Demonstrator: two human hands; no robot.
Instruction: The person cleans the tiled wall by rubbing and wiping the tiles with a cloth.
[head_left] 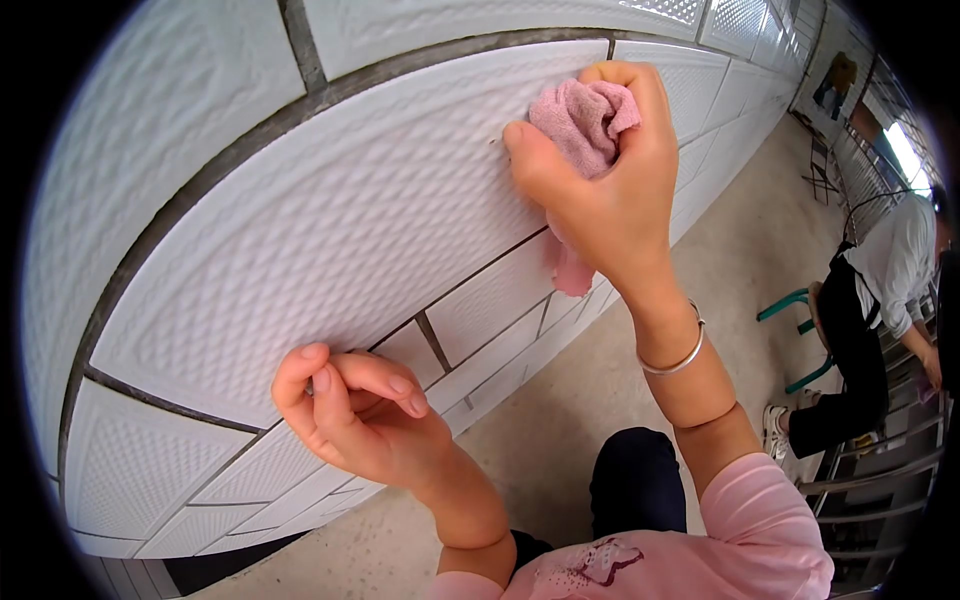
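Observation:
A crumpled pink cloth (pixel 585 125) is bunched in my right hand (pixel 625 180), against or very near the white textured wall tile (pixel 330 200). One end of the cloth hangs below the palm. My left hand (pixel 365 415) is at the lower left in front of the tiles, its fingers loosely curled and thumb near the index finger. Whether anything small sits between those fingertips is hard to make out. Dark grout lines run between the tiles. A thin bracelet (pixel 680 366) circles my right wrist.
At the right, a person (pixel 880 300) in a light shirt and dark trousers sits on a stool with green legs (pixel 785 305). Beside them is a metal railing (pixel 880 510). A folding chair (pixel 820 170) stands farther back on the concrete floor (pixel 740 240).

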